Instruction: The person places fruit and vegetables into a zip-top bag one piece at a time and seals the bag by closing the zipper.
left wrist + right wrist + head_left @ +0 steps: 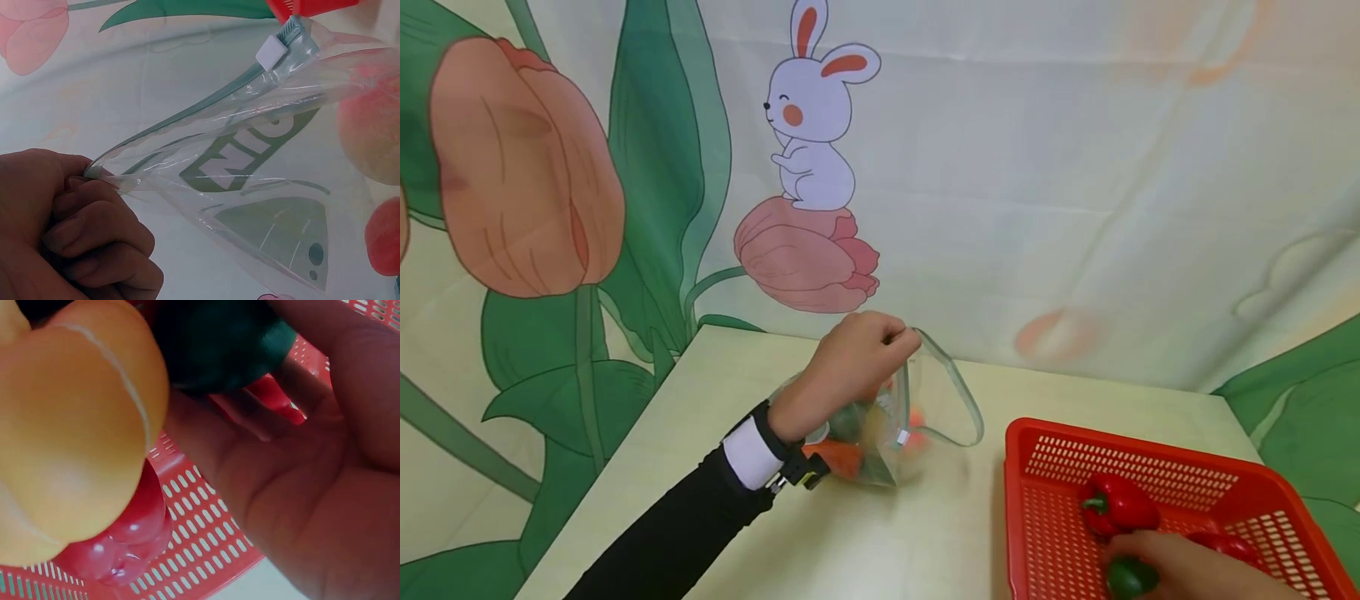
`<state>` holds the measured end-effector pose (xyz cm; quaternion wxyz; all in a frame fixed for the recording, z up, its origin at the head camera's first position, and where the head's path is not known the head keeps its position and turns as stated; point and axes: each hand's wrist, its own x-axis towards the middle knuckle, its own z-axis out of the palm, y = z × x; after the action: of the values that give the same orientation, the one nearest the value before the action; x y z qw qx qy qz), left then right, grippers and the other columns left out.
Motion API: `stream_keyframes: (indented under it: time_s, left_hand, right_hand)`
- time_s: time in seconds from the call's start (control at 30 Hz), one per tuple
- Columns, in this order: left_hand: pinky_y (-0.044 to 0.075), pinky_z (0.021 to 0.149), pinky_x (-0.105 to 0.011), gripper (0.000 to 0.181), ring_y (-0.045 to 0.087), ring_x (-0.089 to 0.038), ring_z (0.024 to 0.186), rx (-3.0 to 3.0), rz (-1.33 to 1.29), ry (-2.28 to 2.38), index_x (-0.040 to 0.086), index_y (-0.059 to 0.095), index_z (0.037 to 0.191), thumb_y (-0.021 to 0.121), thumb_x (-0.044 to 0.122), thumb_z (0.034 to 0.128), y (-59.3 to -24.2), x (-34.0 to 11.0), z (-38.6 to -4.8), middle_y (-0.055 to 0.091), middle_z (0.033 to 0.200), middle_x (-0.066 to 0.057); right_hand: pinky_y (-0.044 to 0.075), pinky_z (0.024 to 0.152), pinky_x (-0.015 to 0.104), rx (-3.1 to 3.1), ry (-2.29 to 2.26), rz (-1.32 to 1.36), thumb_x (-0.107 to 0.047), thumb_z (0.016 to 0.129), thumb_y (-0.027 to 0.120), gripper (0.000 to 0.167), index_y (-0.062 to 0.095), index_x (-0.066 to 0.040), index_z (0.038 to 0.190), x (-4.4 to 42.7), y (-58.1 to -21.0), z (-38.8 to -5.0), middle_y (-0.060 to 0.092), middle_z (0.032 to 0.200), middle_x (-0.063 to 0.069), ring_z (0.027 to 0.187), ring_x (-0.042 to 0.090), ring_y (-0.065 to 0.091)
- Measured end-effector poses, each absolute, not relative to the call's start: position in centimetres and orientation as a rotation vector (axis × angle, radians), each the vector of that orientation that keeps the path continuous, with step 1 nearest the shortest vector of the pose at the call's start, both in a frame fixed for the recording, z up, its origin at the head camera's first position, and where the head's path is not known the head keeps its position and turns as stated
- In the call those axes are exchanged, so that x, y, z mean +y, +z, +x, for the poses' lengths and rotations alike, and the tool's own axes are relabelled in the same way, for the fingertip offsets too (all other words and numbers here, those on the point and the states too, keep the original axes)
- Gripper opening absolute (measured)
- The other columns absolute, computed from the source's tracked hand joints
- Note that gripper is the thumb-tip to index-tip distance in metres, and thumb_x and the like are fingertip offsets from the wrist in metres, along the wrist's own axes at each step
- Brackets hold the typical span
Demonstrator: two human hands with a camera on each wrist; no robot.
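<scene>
My left hand (pixel 861 354) pinches the top edge of a clear slider-zip bag (pixel 219 150) and holds it up. The bag's mouth gapes, and its white slider (pixel 271 52) sits at one end. Inside are several colourful pieces of produce, including an orange one (pixel 838 458) and a red-and-yellow round one (pixel 372 131). In the red basket (pixel 1026 500), my right hand (pixel 1195 567) has its fingers around a smooth dark green rounded item (pixel 225 344) whose kind is not clear. Beside that hand lies a red bell pepper (pixel 1120 502) with a green stem.
The basket stands at the right of the pale table (pixel 925 533). It also holds another red item (pixel 1225 546) and a large yellow-orange item (pixel 75 425) with pale lines, close to the right hand. A printed cloth (pixel 1000 167) with a rabbit and tulips hangs behind the table.
</scene>
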<state>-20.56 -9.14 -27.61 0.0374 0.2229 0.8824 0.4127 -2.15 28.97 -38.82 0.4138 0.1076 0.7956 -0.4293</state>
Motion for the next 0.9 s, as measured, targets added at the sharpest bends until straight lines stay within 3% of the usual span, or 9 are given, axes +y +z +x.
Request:
stream_keyframes:
  time_s: [0.13, 0.23, 0.33, 0.43, 0.6, 0.7, 0.9]
  left_hand:
    - [0.013, 0.047, -0.027, 0.029, 0.027, -0.010, 0.045, 2.709, 0.689, 1.271, 0.016, 0.030, 0.055, 0.043, 0.021, 0.0813, -27.6, -9.3, -20.5, 0.024, 0.054, 0.006]
    - [0.013, 0.048, -0.027, 0.029, 0.026, -0.011, 0.046, 2.709, 0.704, 1.272, 0.016, 0.030, 0.056, 0.042, 0.021, 0.0810, -27.5, -9.4, -20.5, 0.023, 0.054, 0.006]
    - [0.013, 0.048, -0.027, 0.029, 0.026, -0.011, 0.046, 2.706, 0.696, 1.272, 0.016, 0.031, 0.056, 0.043, 0.021, 0.0818, -27.4, -9.6, -20.4, 0.024, 0.054, 0.005]
    - [0.014, 0.048, -0.027, 0.030, 0.028, -0.012, 0.045, 2.702, 0.681, 1.272, 0.015, 0.031, 0.055, 0.043, 0.021, 0.0825, -27.4, -9.7, -20.4, 0.025, 0.054, 0.005]
    - [0.014, 0.048, -0.027, 0.030, 0.030, -0.011, 0.044, 2.699, 0.671, 1.271, 0.016, 0.031, 0.055, 0.043, 0.020, 0.0816, -27.4, -9.8, -20.3, 0.026, 0.053, 0.005]
    - [0.014, 0.048, -0.027, 0.030, 0.031, -0.011, 0.044, 2.703, 0.670, 1.266, 0.016, 0.031, 0.055, 0.043, 0.021, 0.0819, -27.4, -9.8, -20.2, 0.026, 0.053, 0.006]
    - [0.014, 0.048, -0.026, 0.030, 0.030, -0.010, 0.044, 2.726, 0.690, 1.239, 0.016, 0.031, 0.056, 0.043, 0.022, 0.0831, -27.4, -9.8, -20.1, 0.026, 0.053, 0.006]
  right_hand:
    - [0.058, 0.075, 0.046, 2.022, -1.042, 0.308, -0.028, 0.074, 0.081, 0.064, 0.055, -0.006, 0.128, 28.8, -37.9, -3.3, 0.062, 0.112, 0.007, 0.092, 0.024, 0.063]
    - [0.056, 0.070, 0.039, 2.156, -0.848, 0.109, -0.031, 0.071, 0.082, 0.056, 0.063, -0.013, 0.121, 29.1, -36.0, -5.0, 0.062, 0.110, 0.004, 0.094, 0.022, 0.056]
    - [0.052, 0.067, 0.031, 2.206, -0.777, -0.061, -0.034, 0.076, 0.078, 0.049, 0.064, -0.017, 0.120, 29.3, -33.8, -6.6, 0.061, 0.108, 0.003, 0.091, 0.018, 0.054]
    - [0.048, 0.061, 0.026, 2.269, -0.718, -0.187, -0.036, 0.078, 0.076, 0.047, 0.063, -0.019, 0.120, 28.9, -32.0, -7.7, 0.061, 0.102, 0.002, 0.082, 0.012, 0.054]
    - [0.045, 0.059, 0.023, 2.386, -0.672, -0.330, -0.039, 0.081, 0.074, 0.048, 0.060, -0.019, 0.122, 27.3, -30.2, -9.0, 0.060, 0.090, -0.003, 0.075, 0.005, 0.053]
    - [0.047, 0.063, 0.022, 2.467, -0.653, -0.409, -0.045, 0.082, 0.071, 0.054, 0.057, -0.018, 0.126, 25.8, -29.6, -9.7, 0.059, 0.093, -0.005, 0.080, 0.003, 0.053]
    - [0.051, 0.069, 0.023, 2.568, -0.683, -0.402, -0.055, 0.082, 0.067, 0.056, 0.054, -0.026, 0.129, 21.4, -27.9, -11.1, 0.062, 0.101, -0.009, 0.089, 0.009, 0.059]
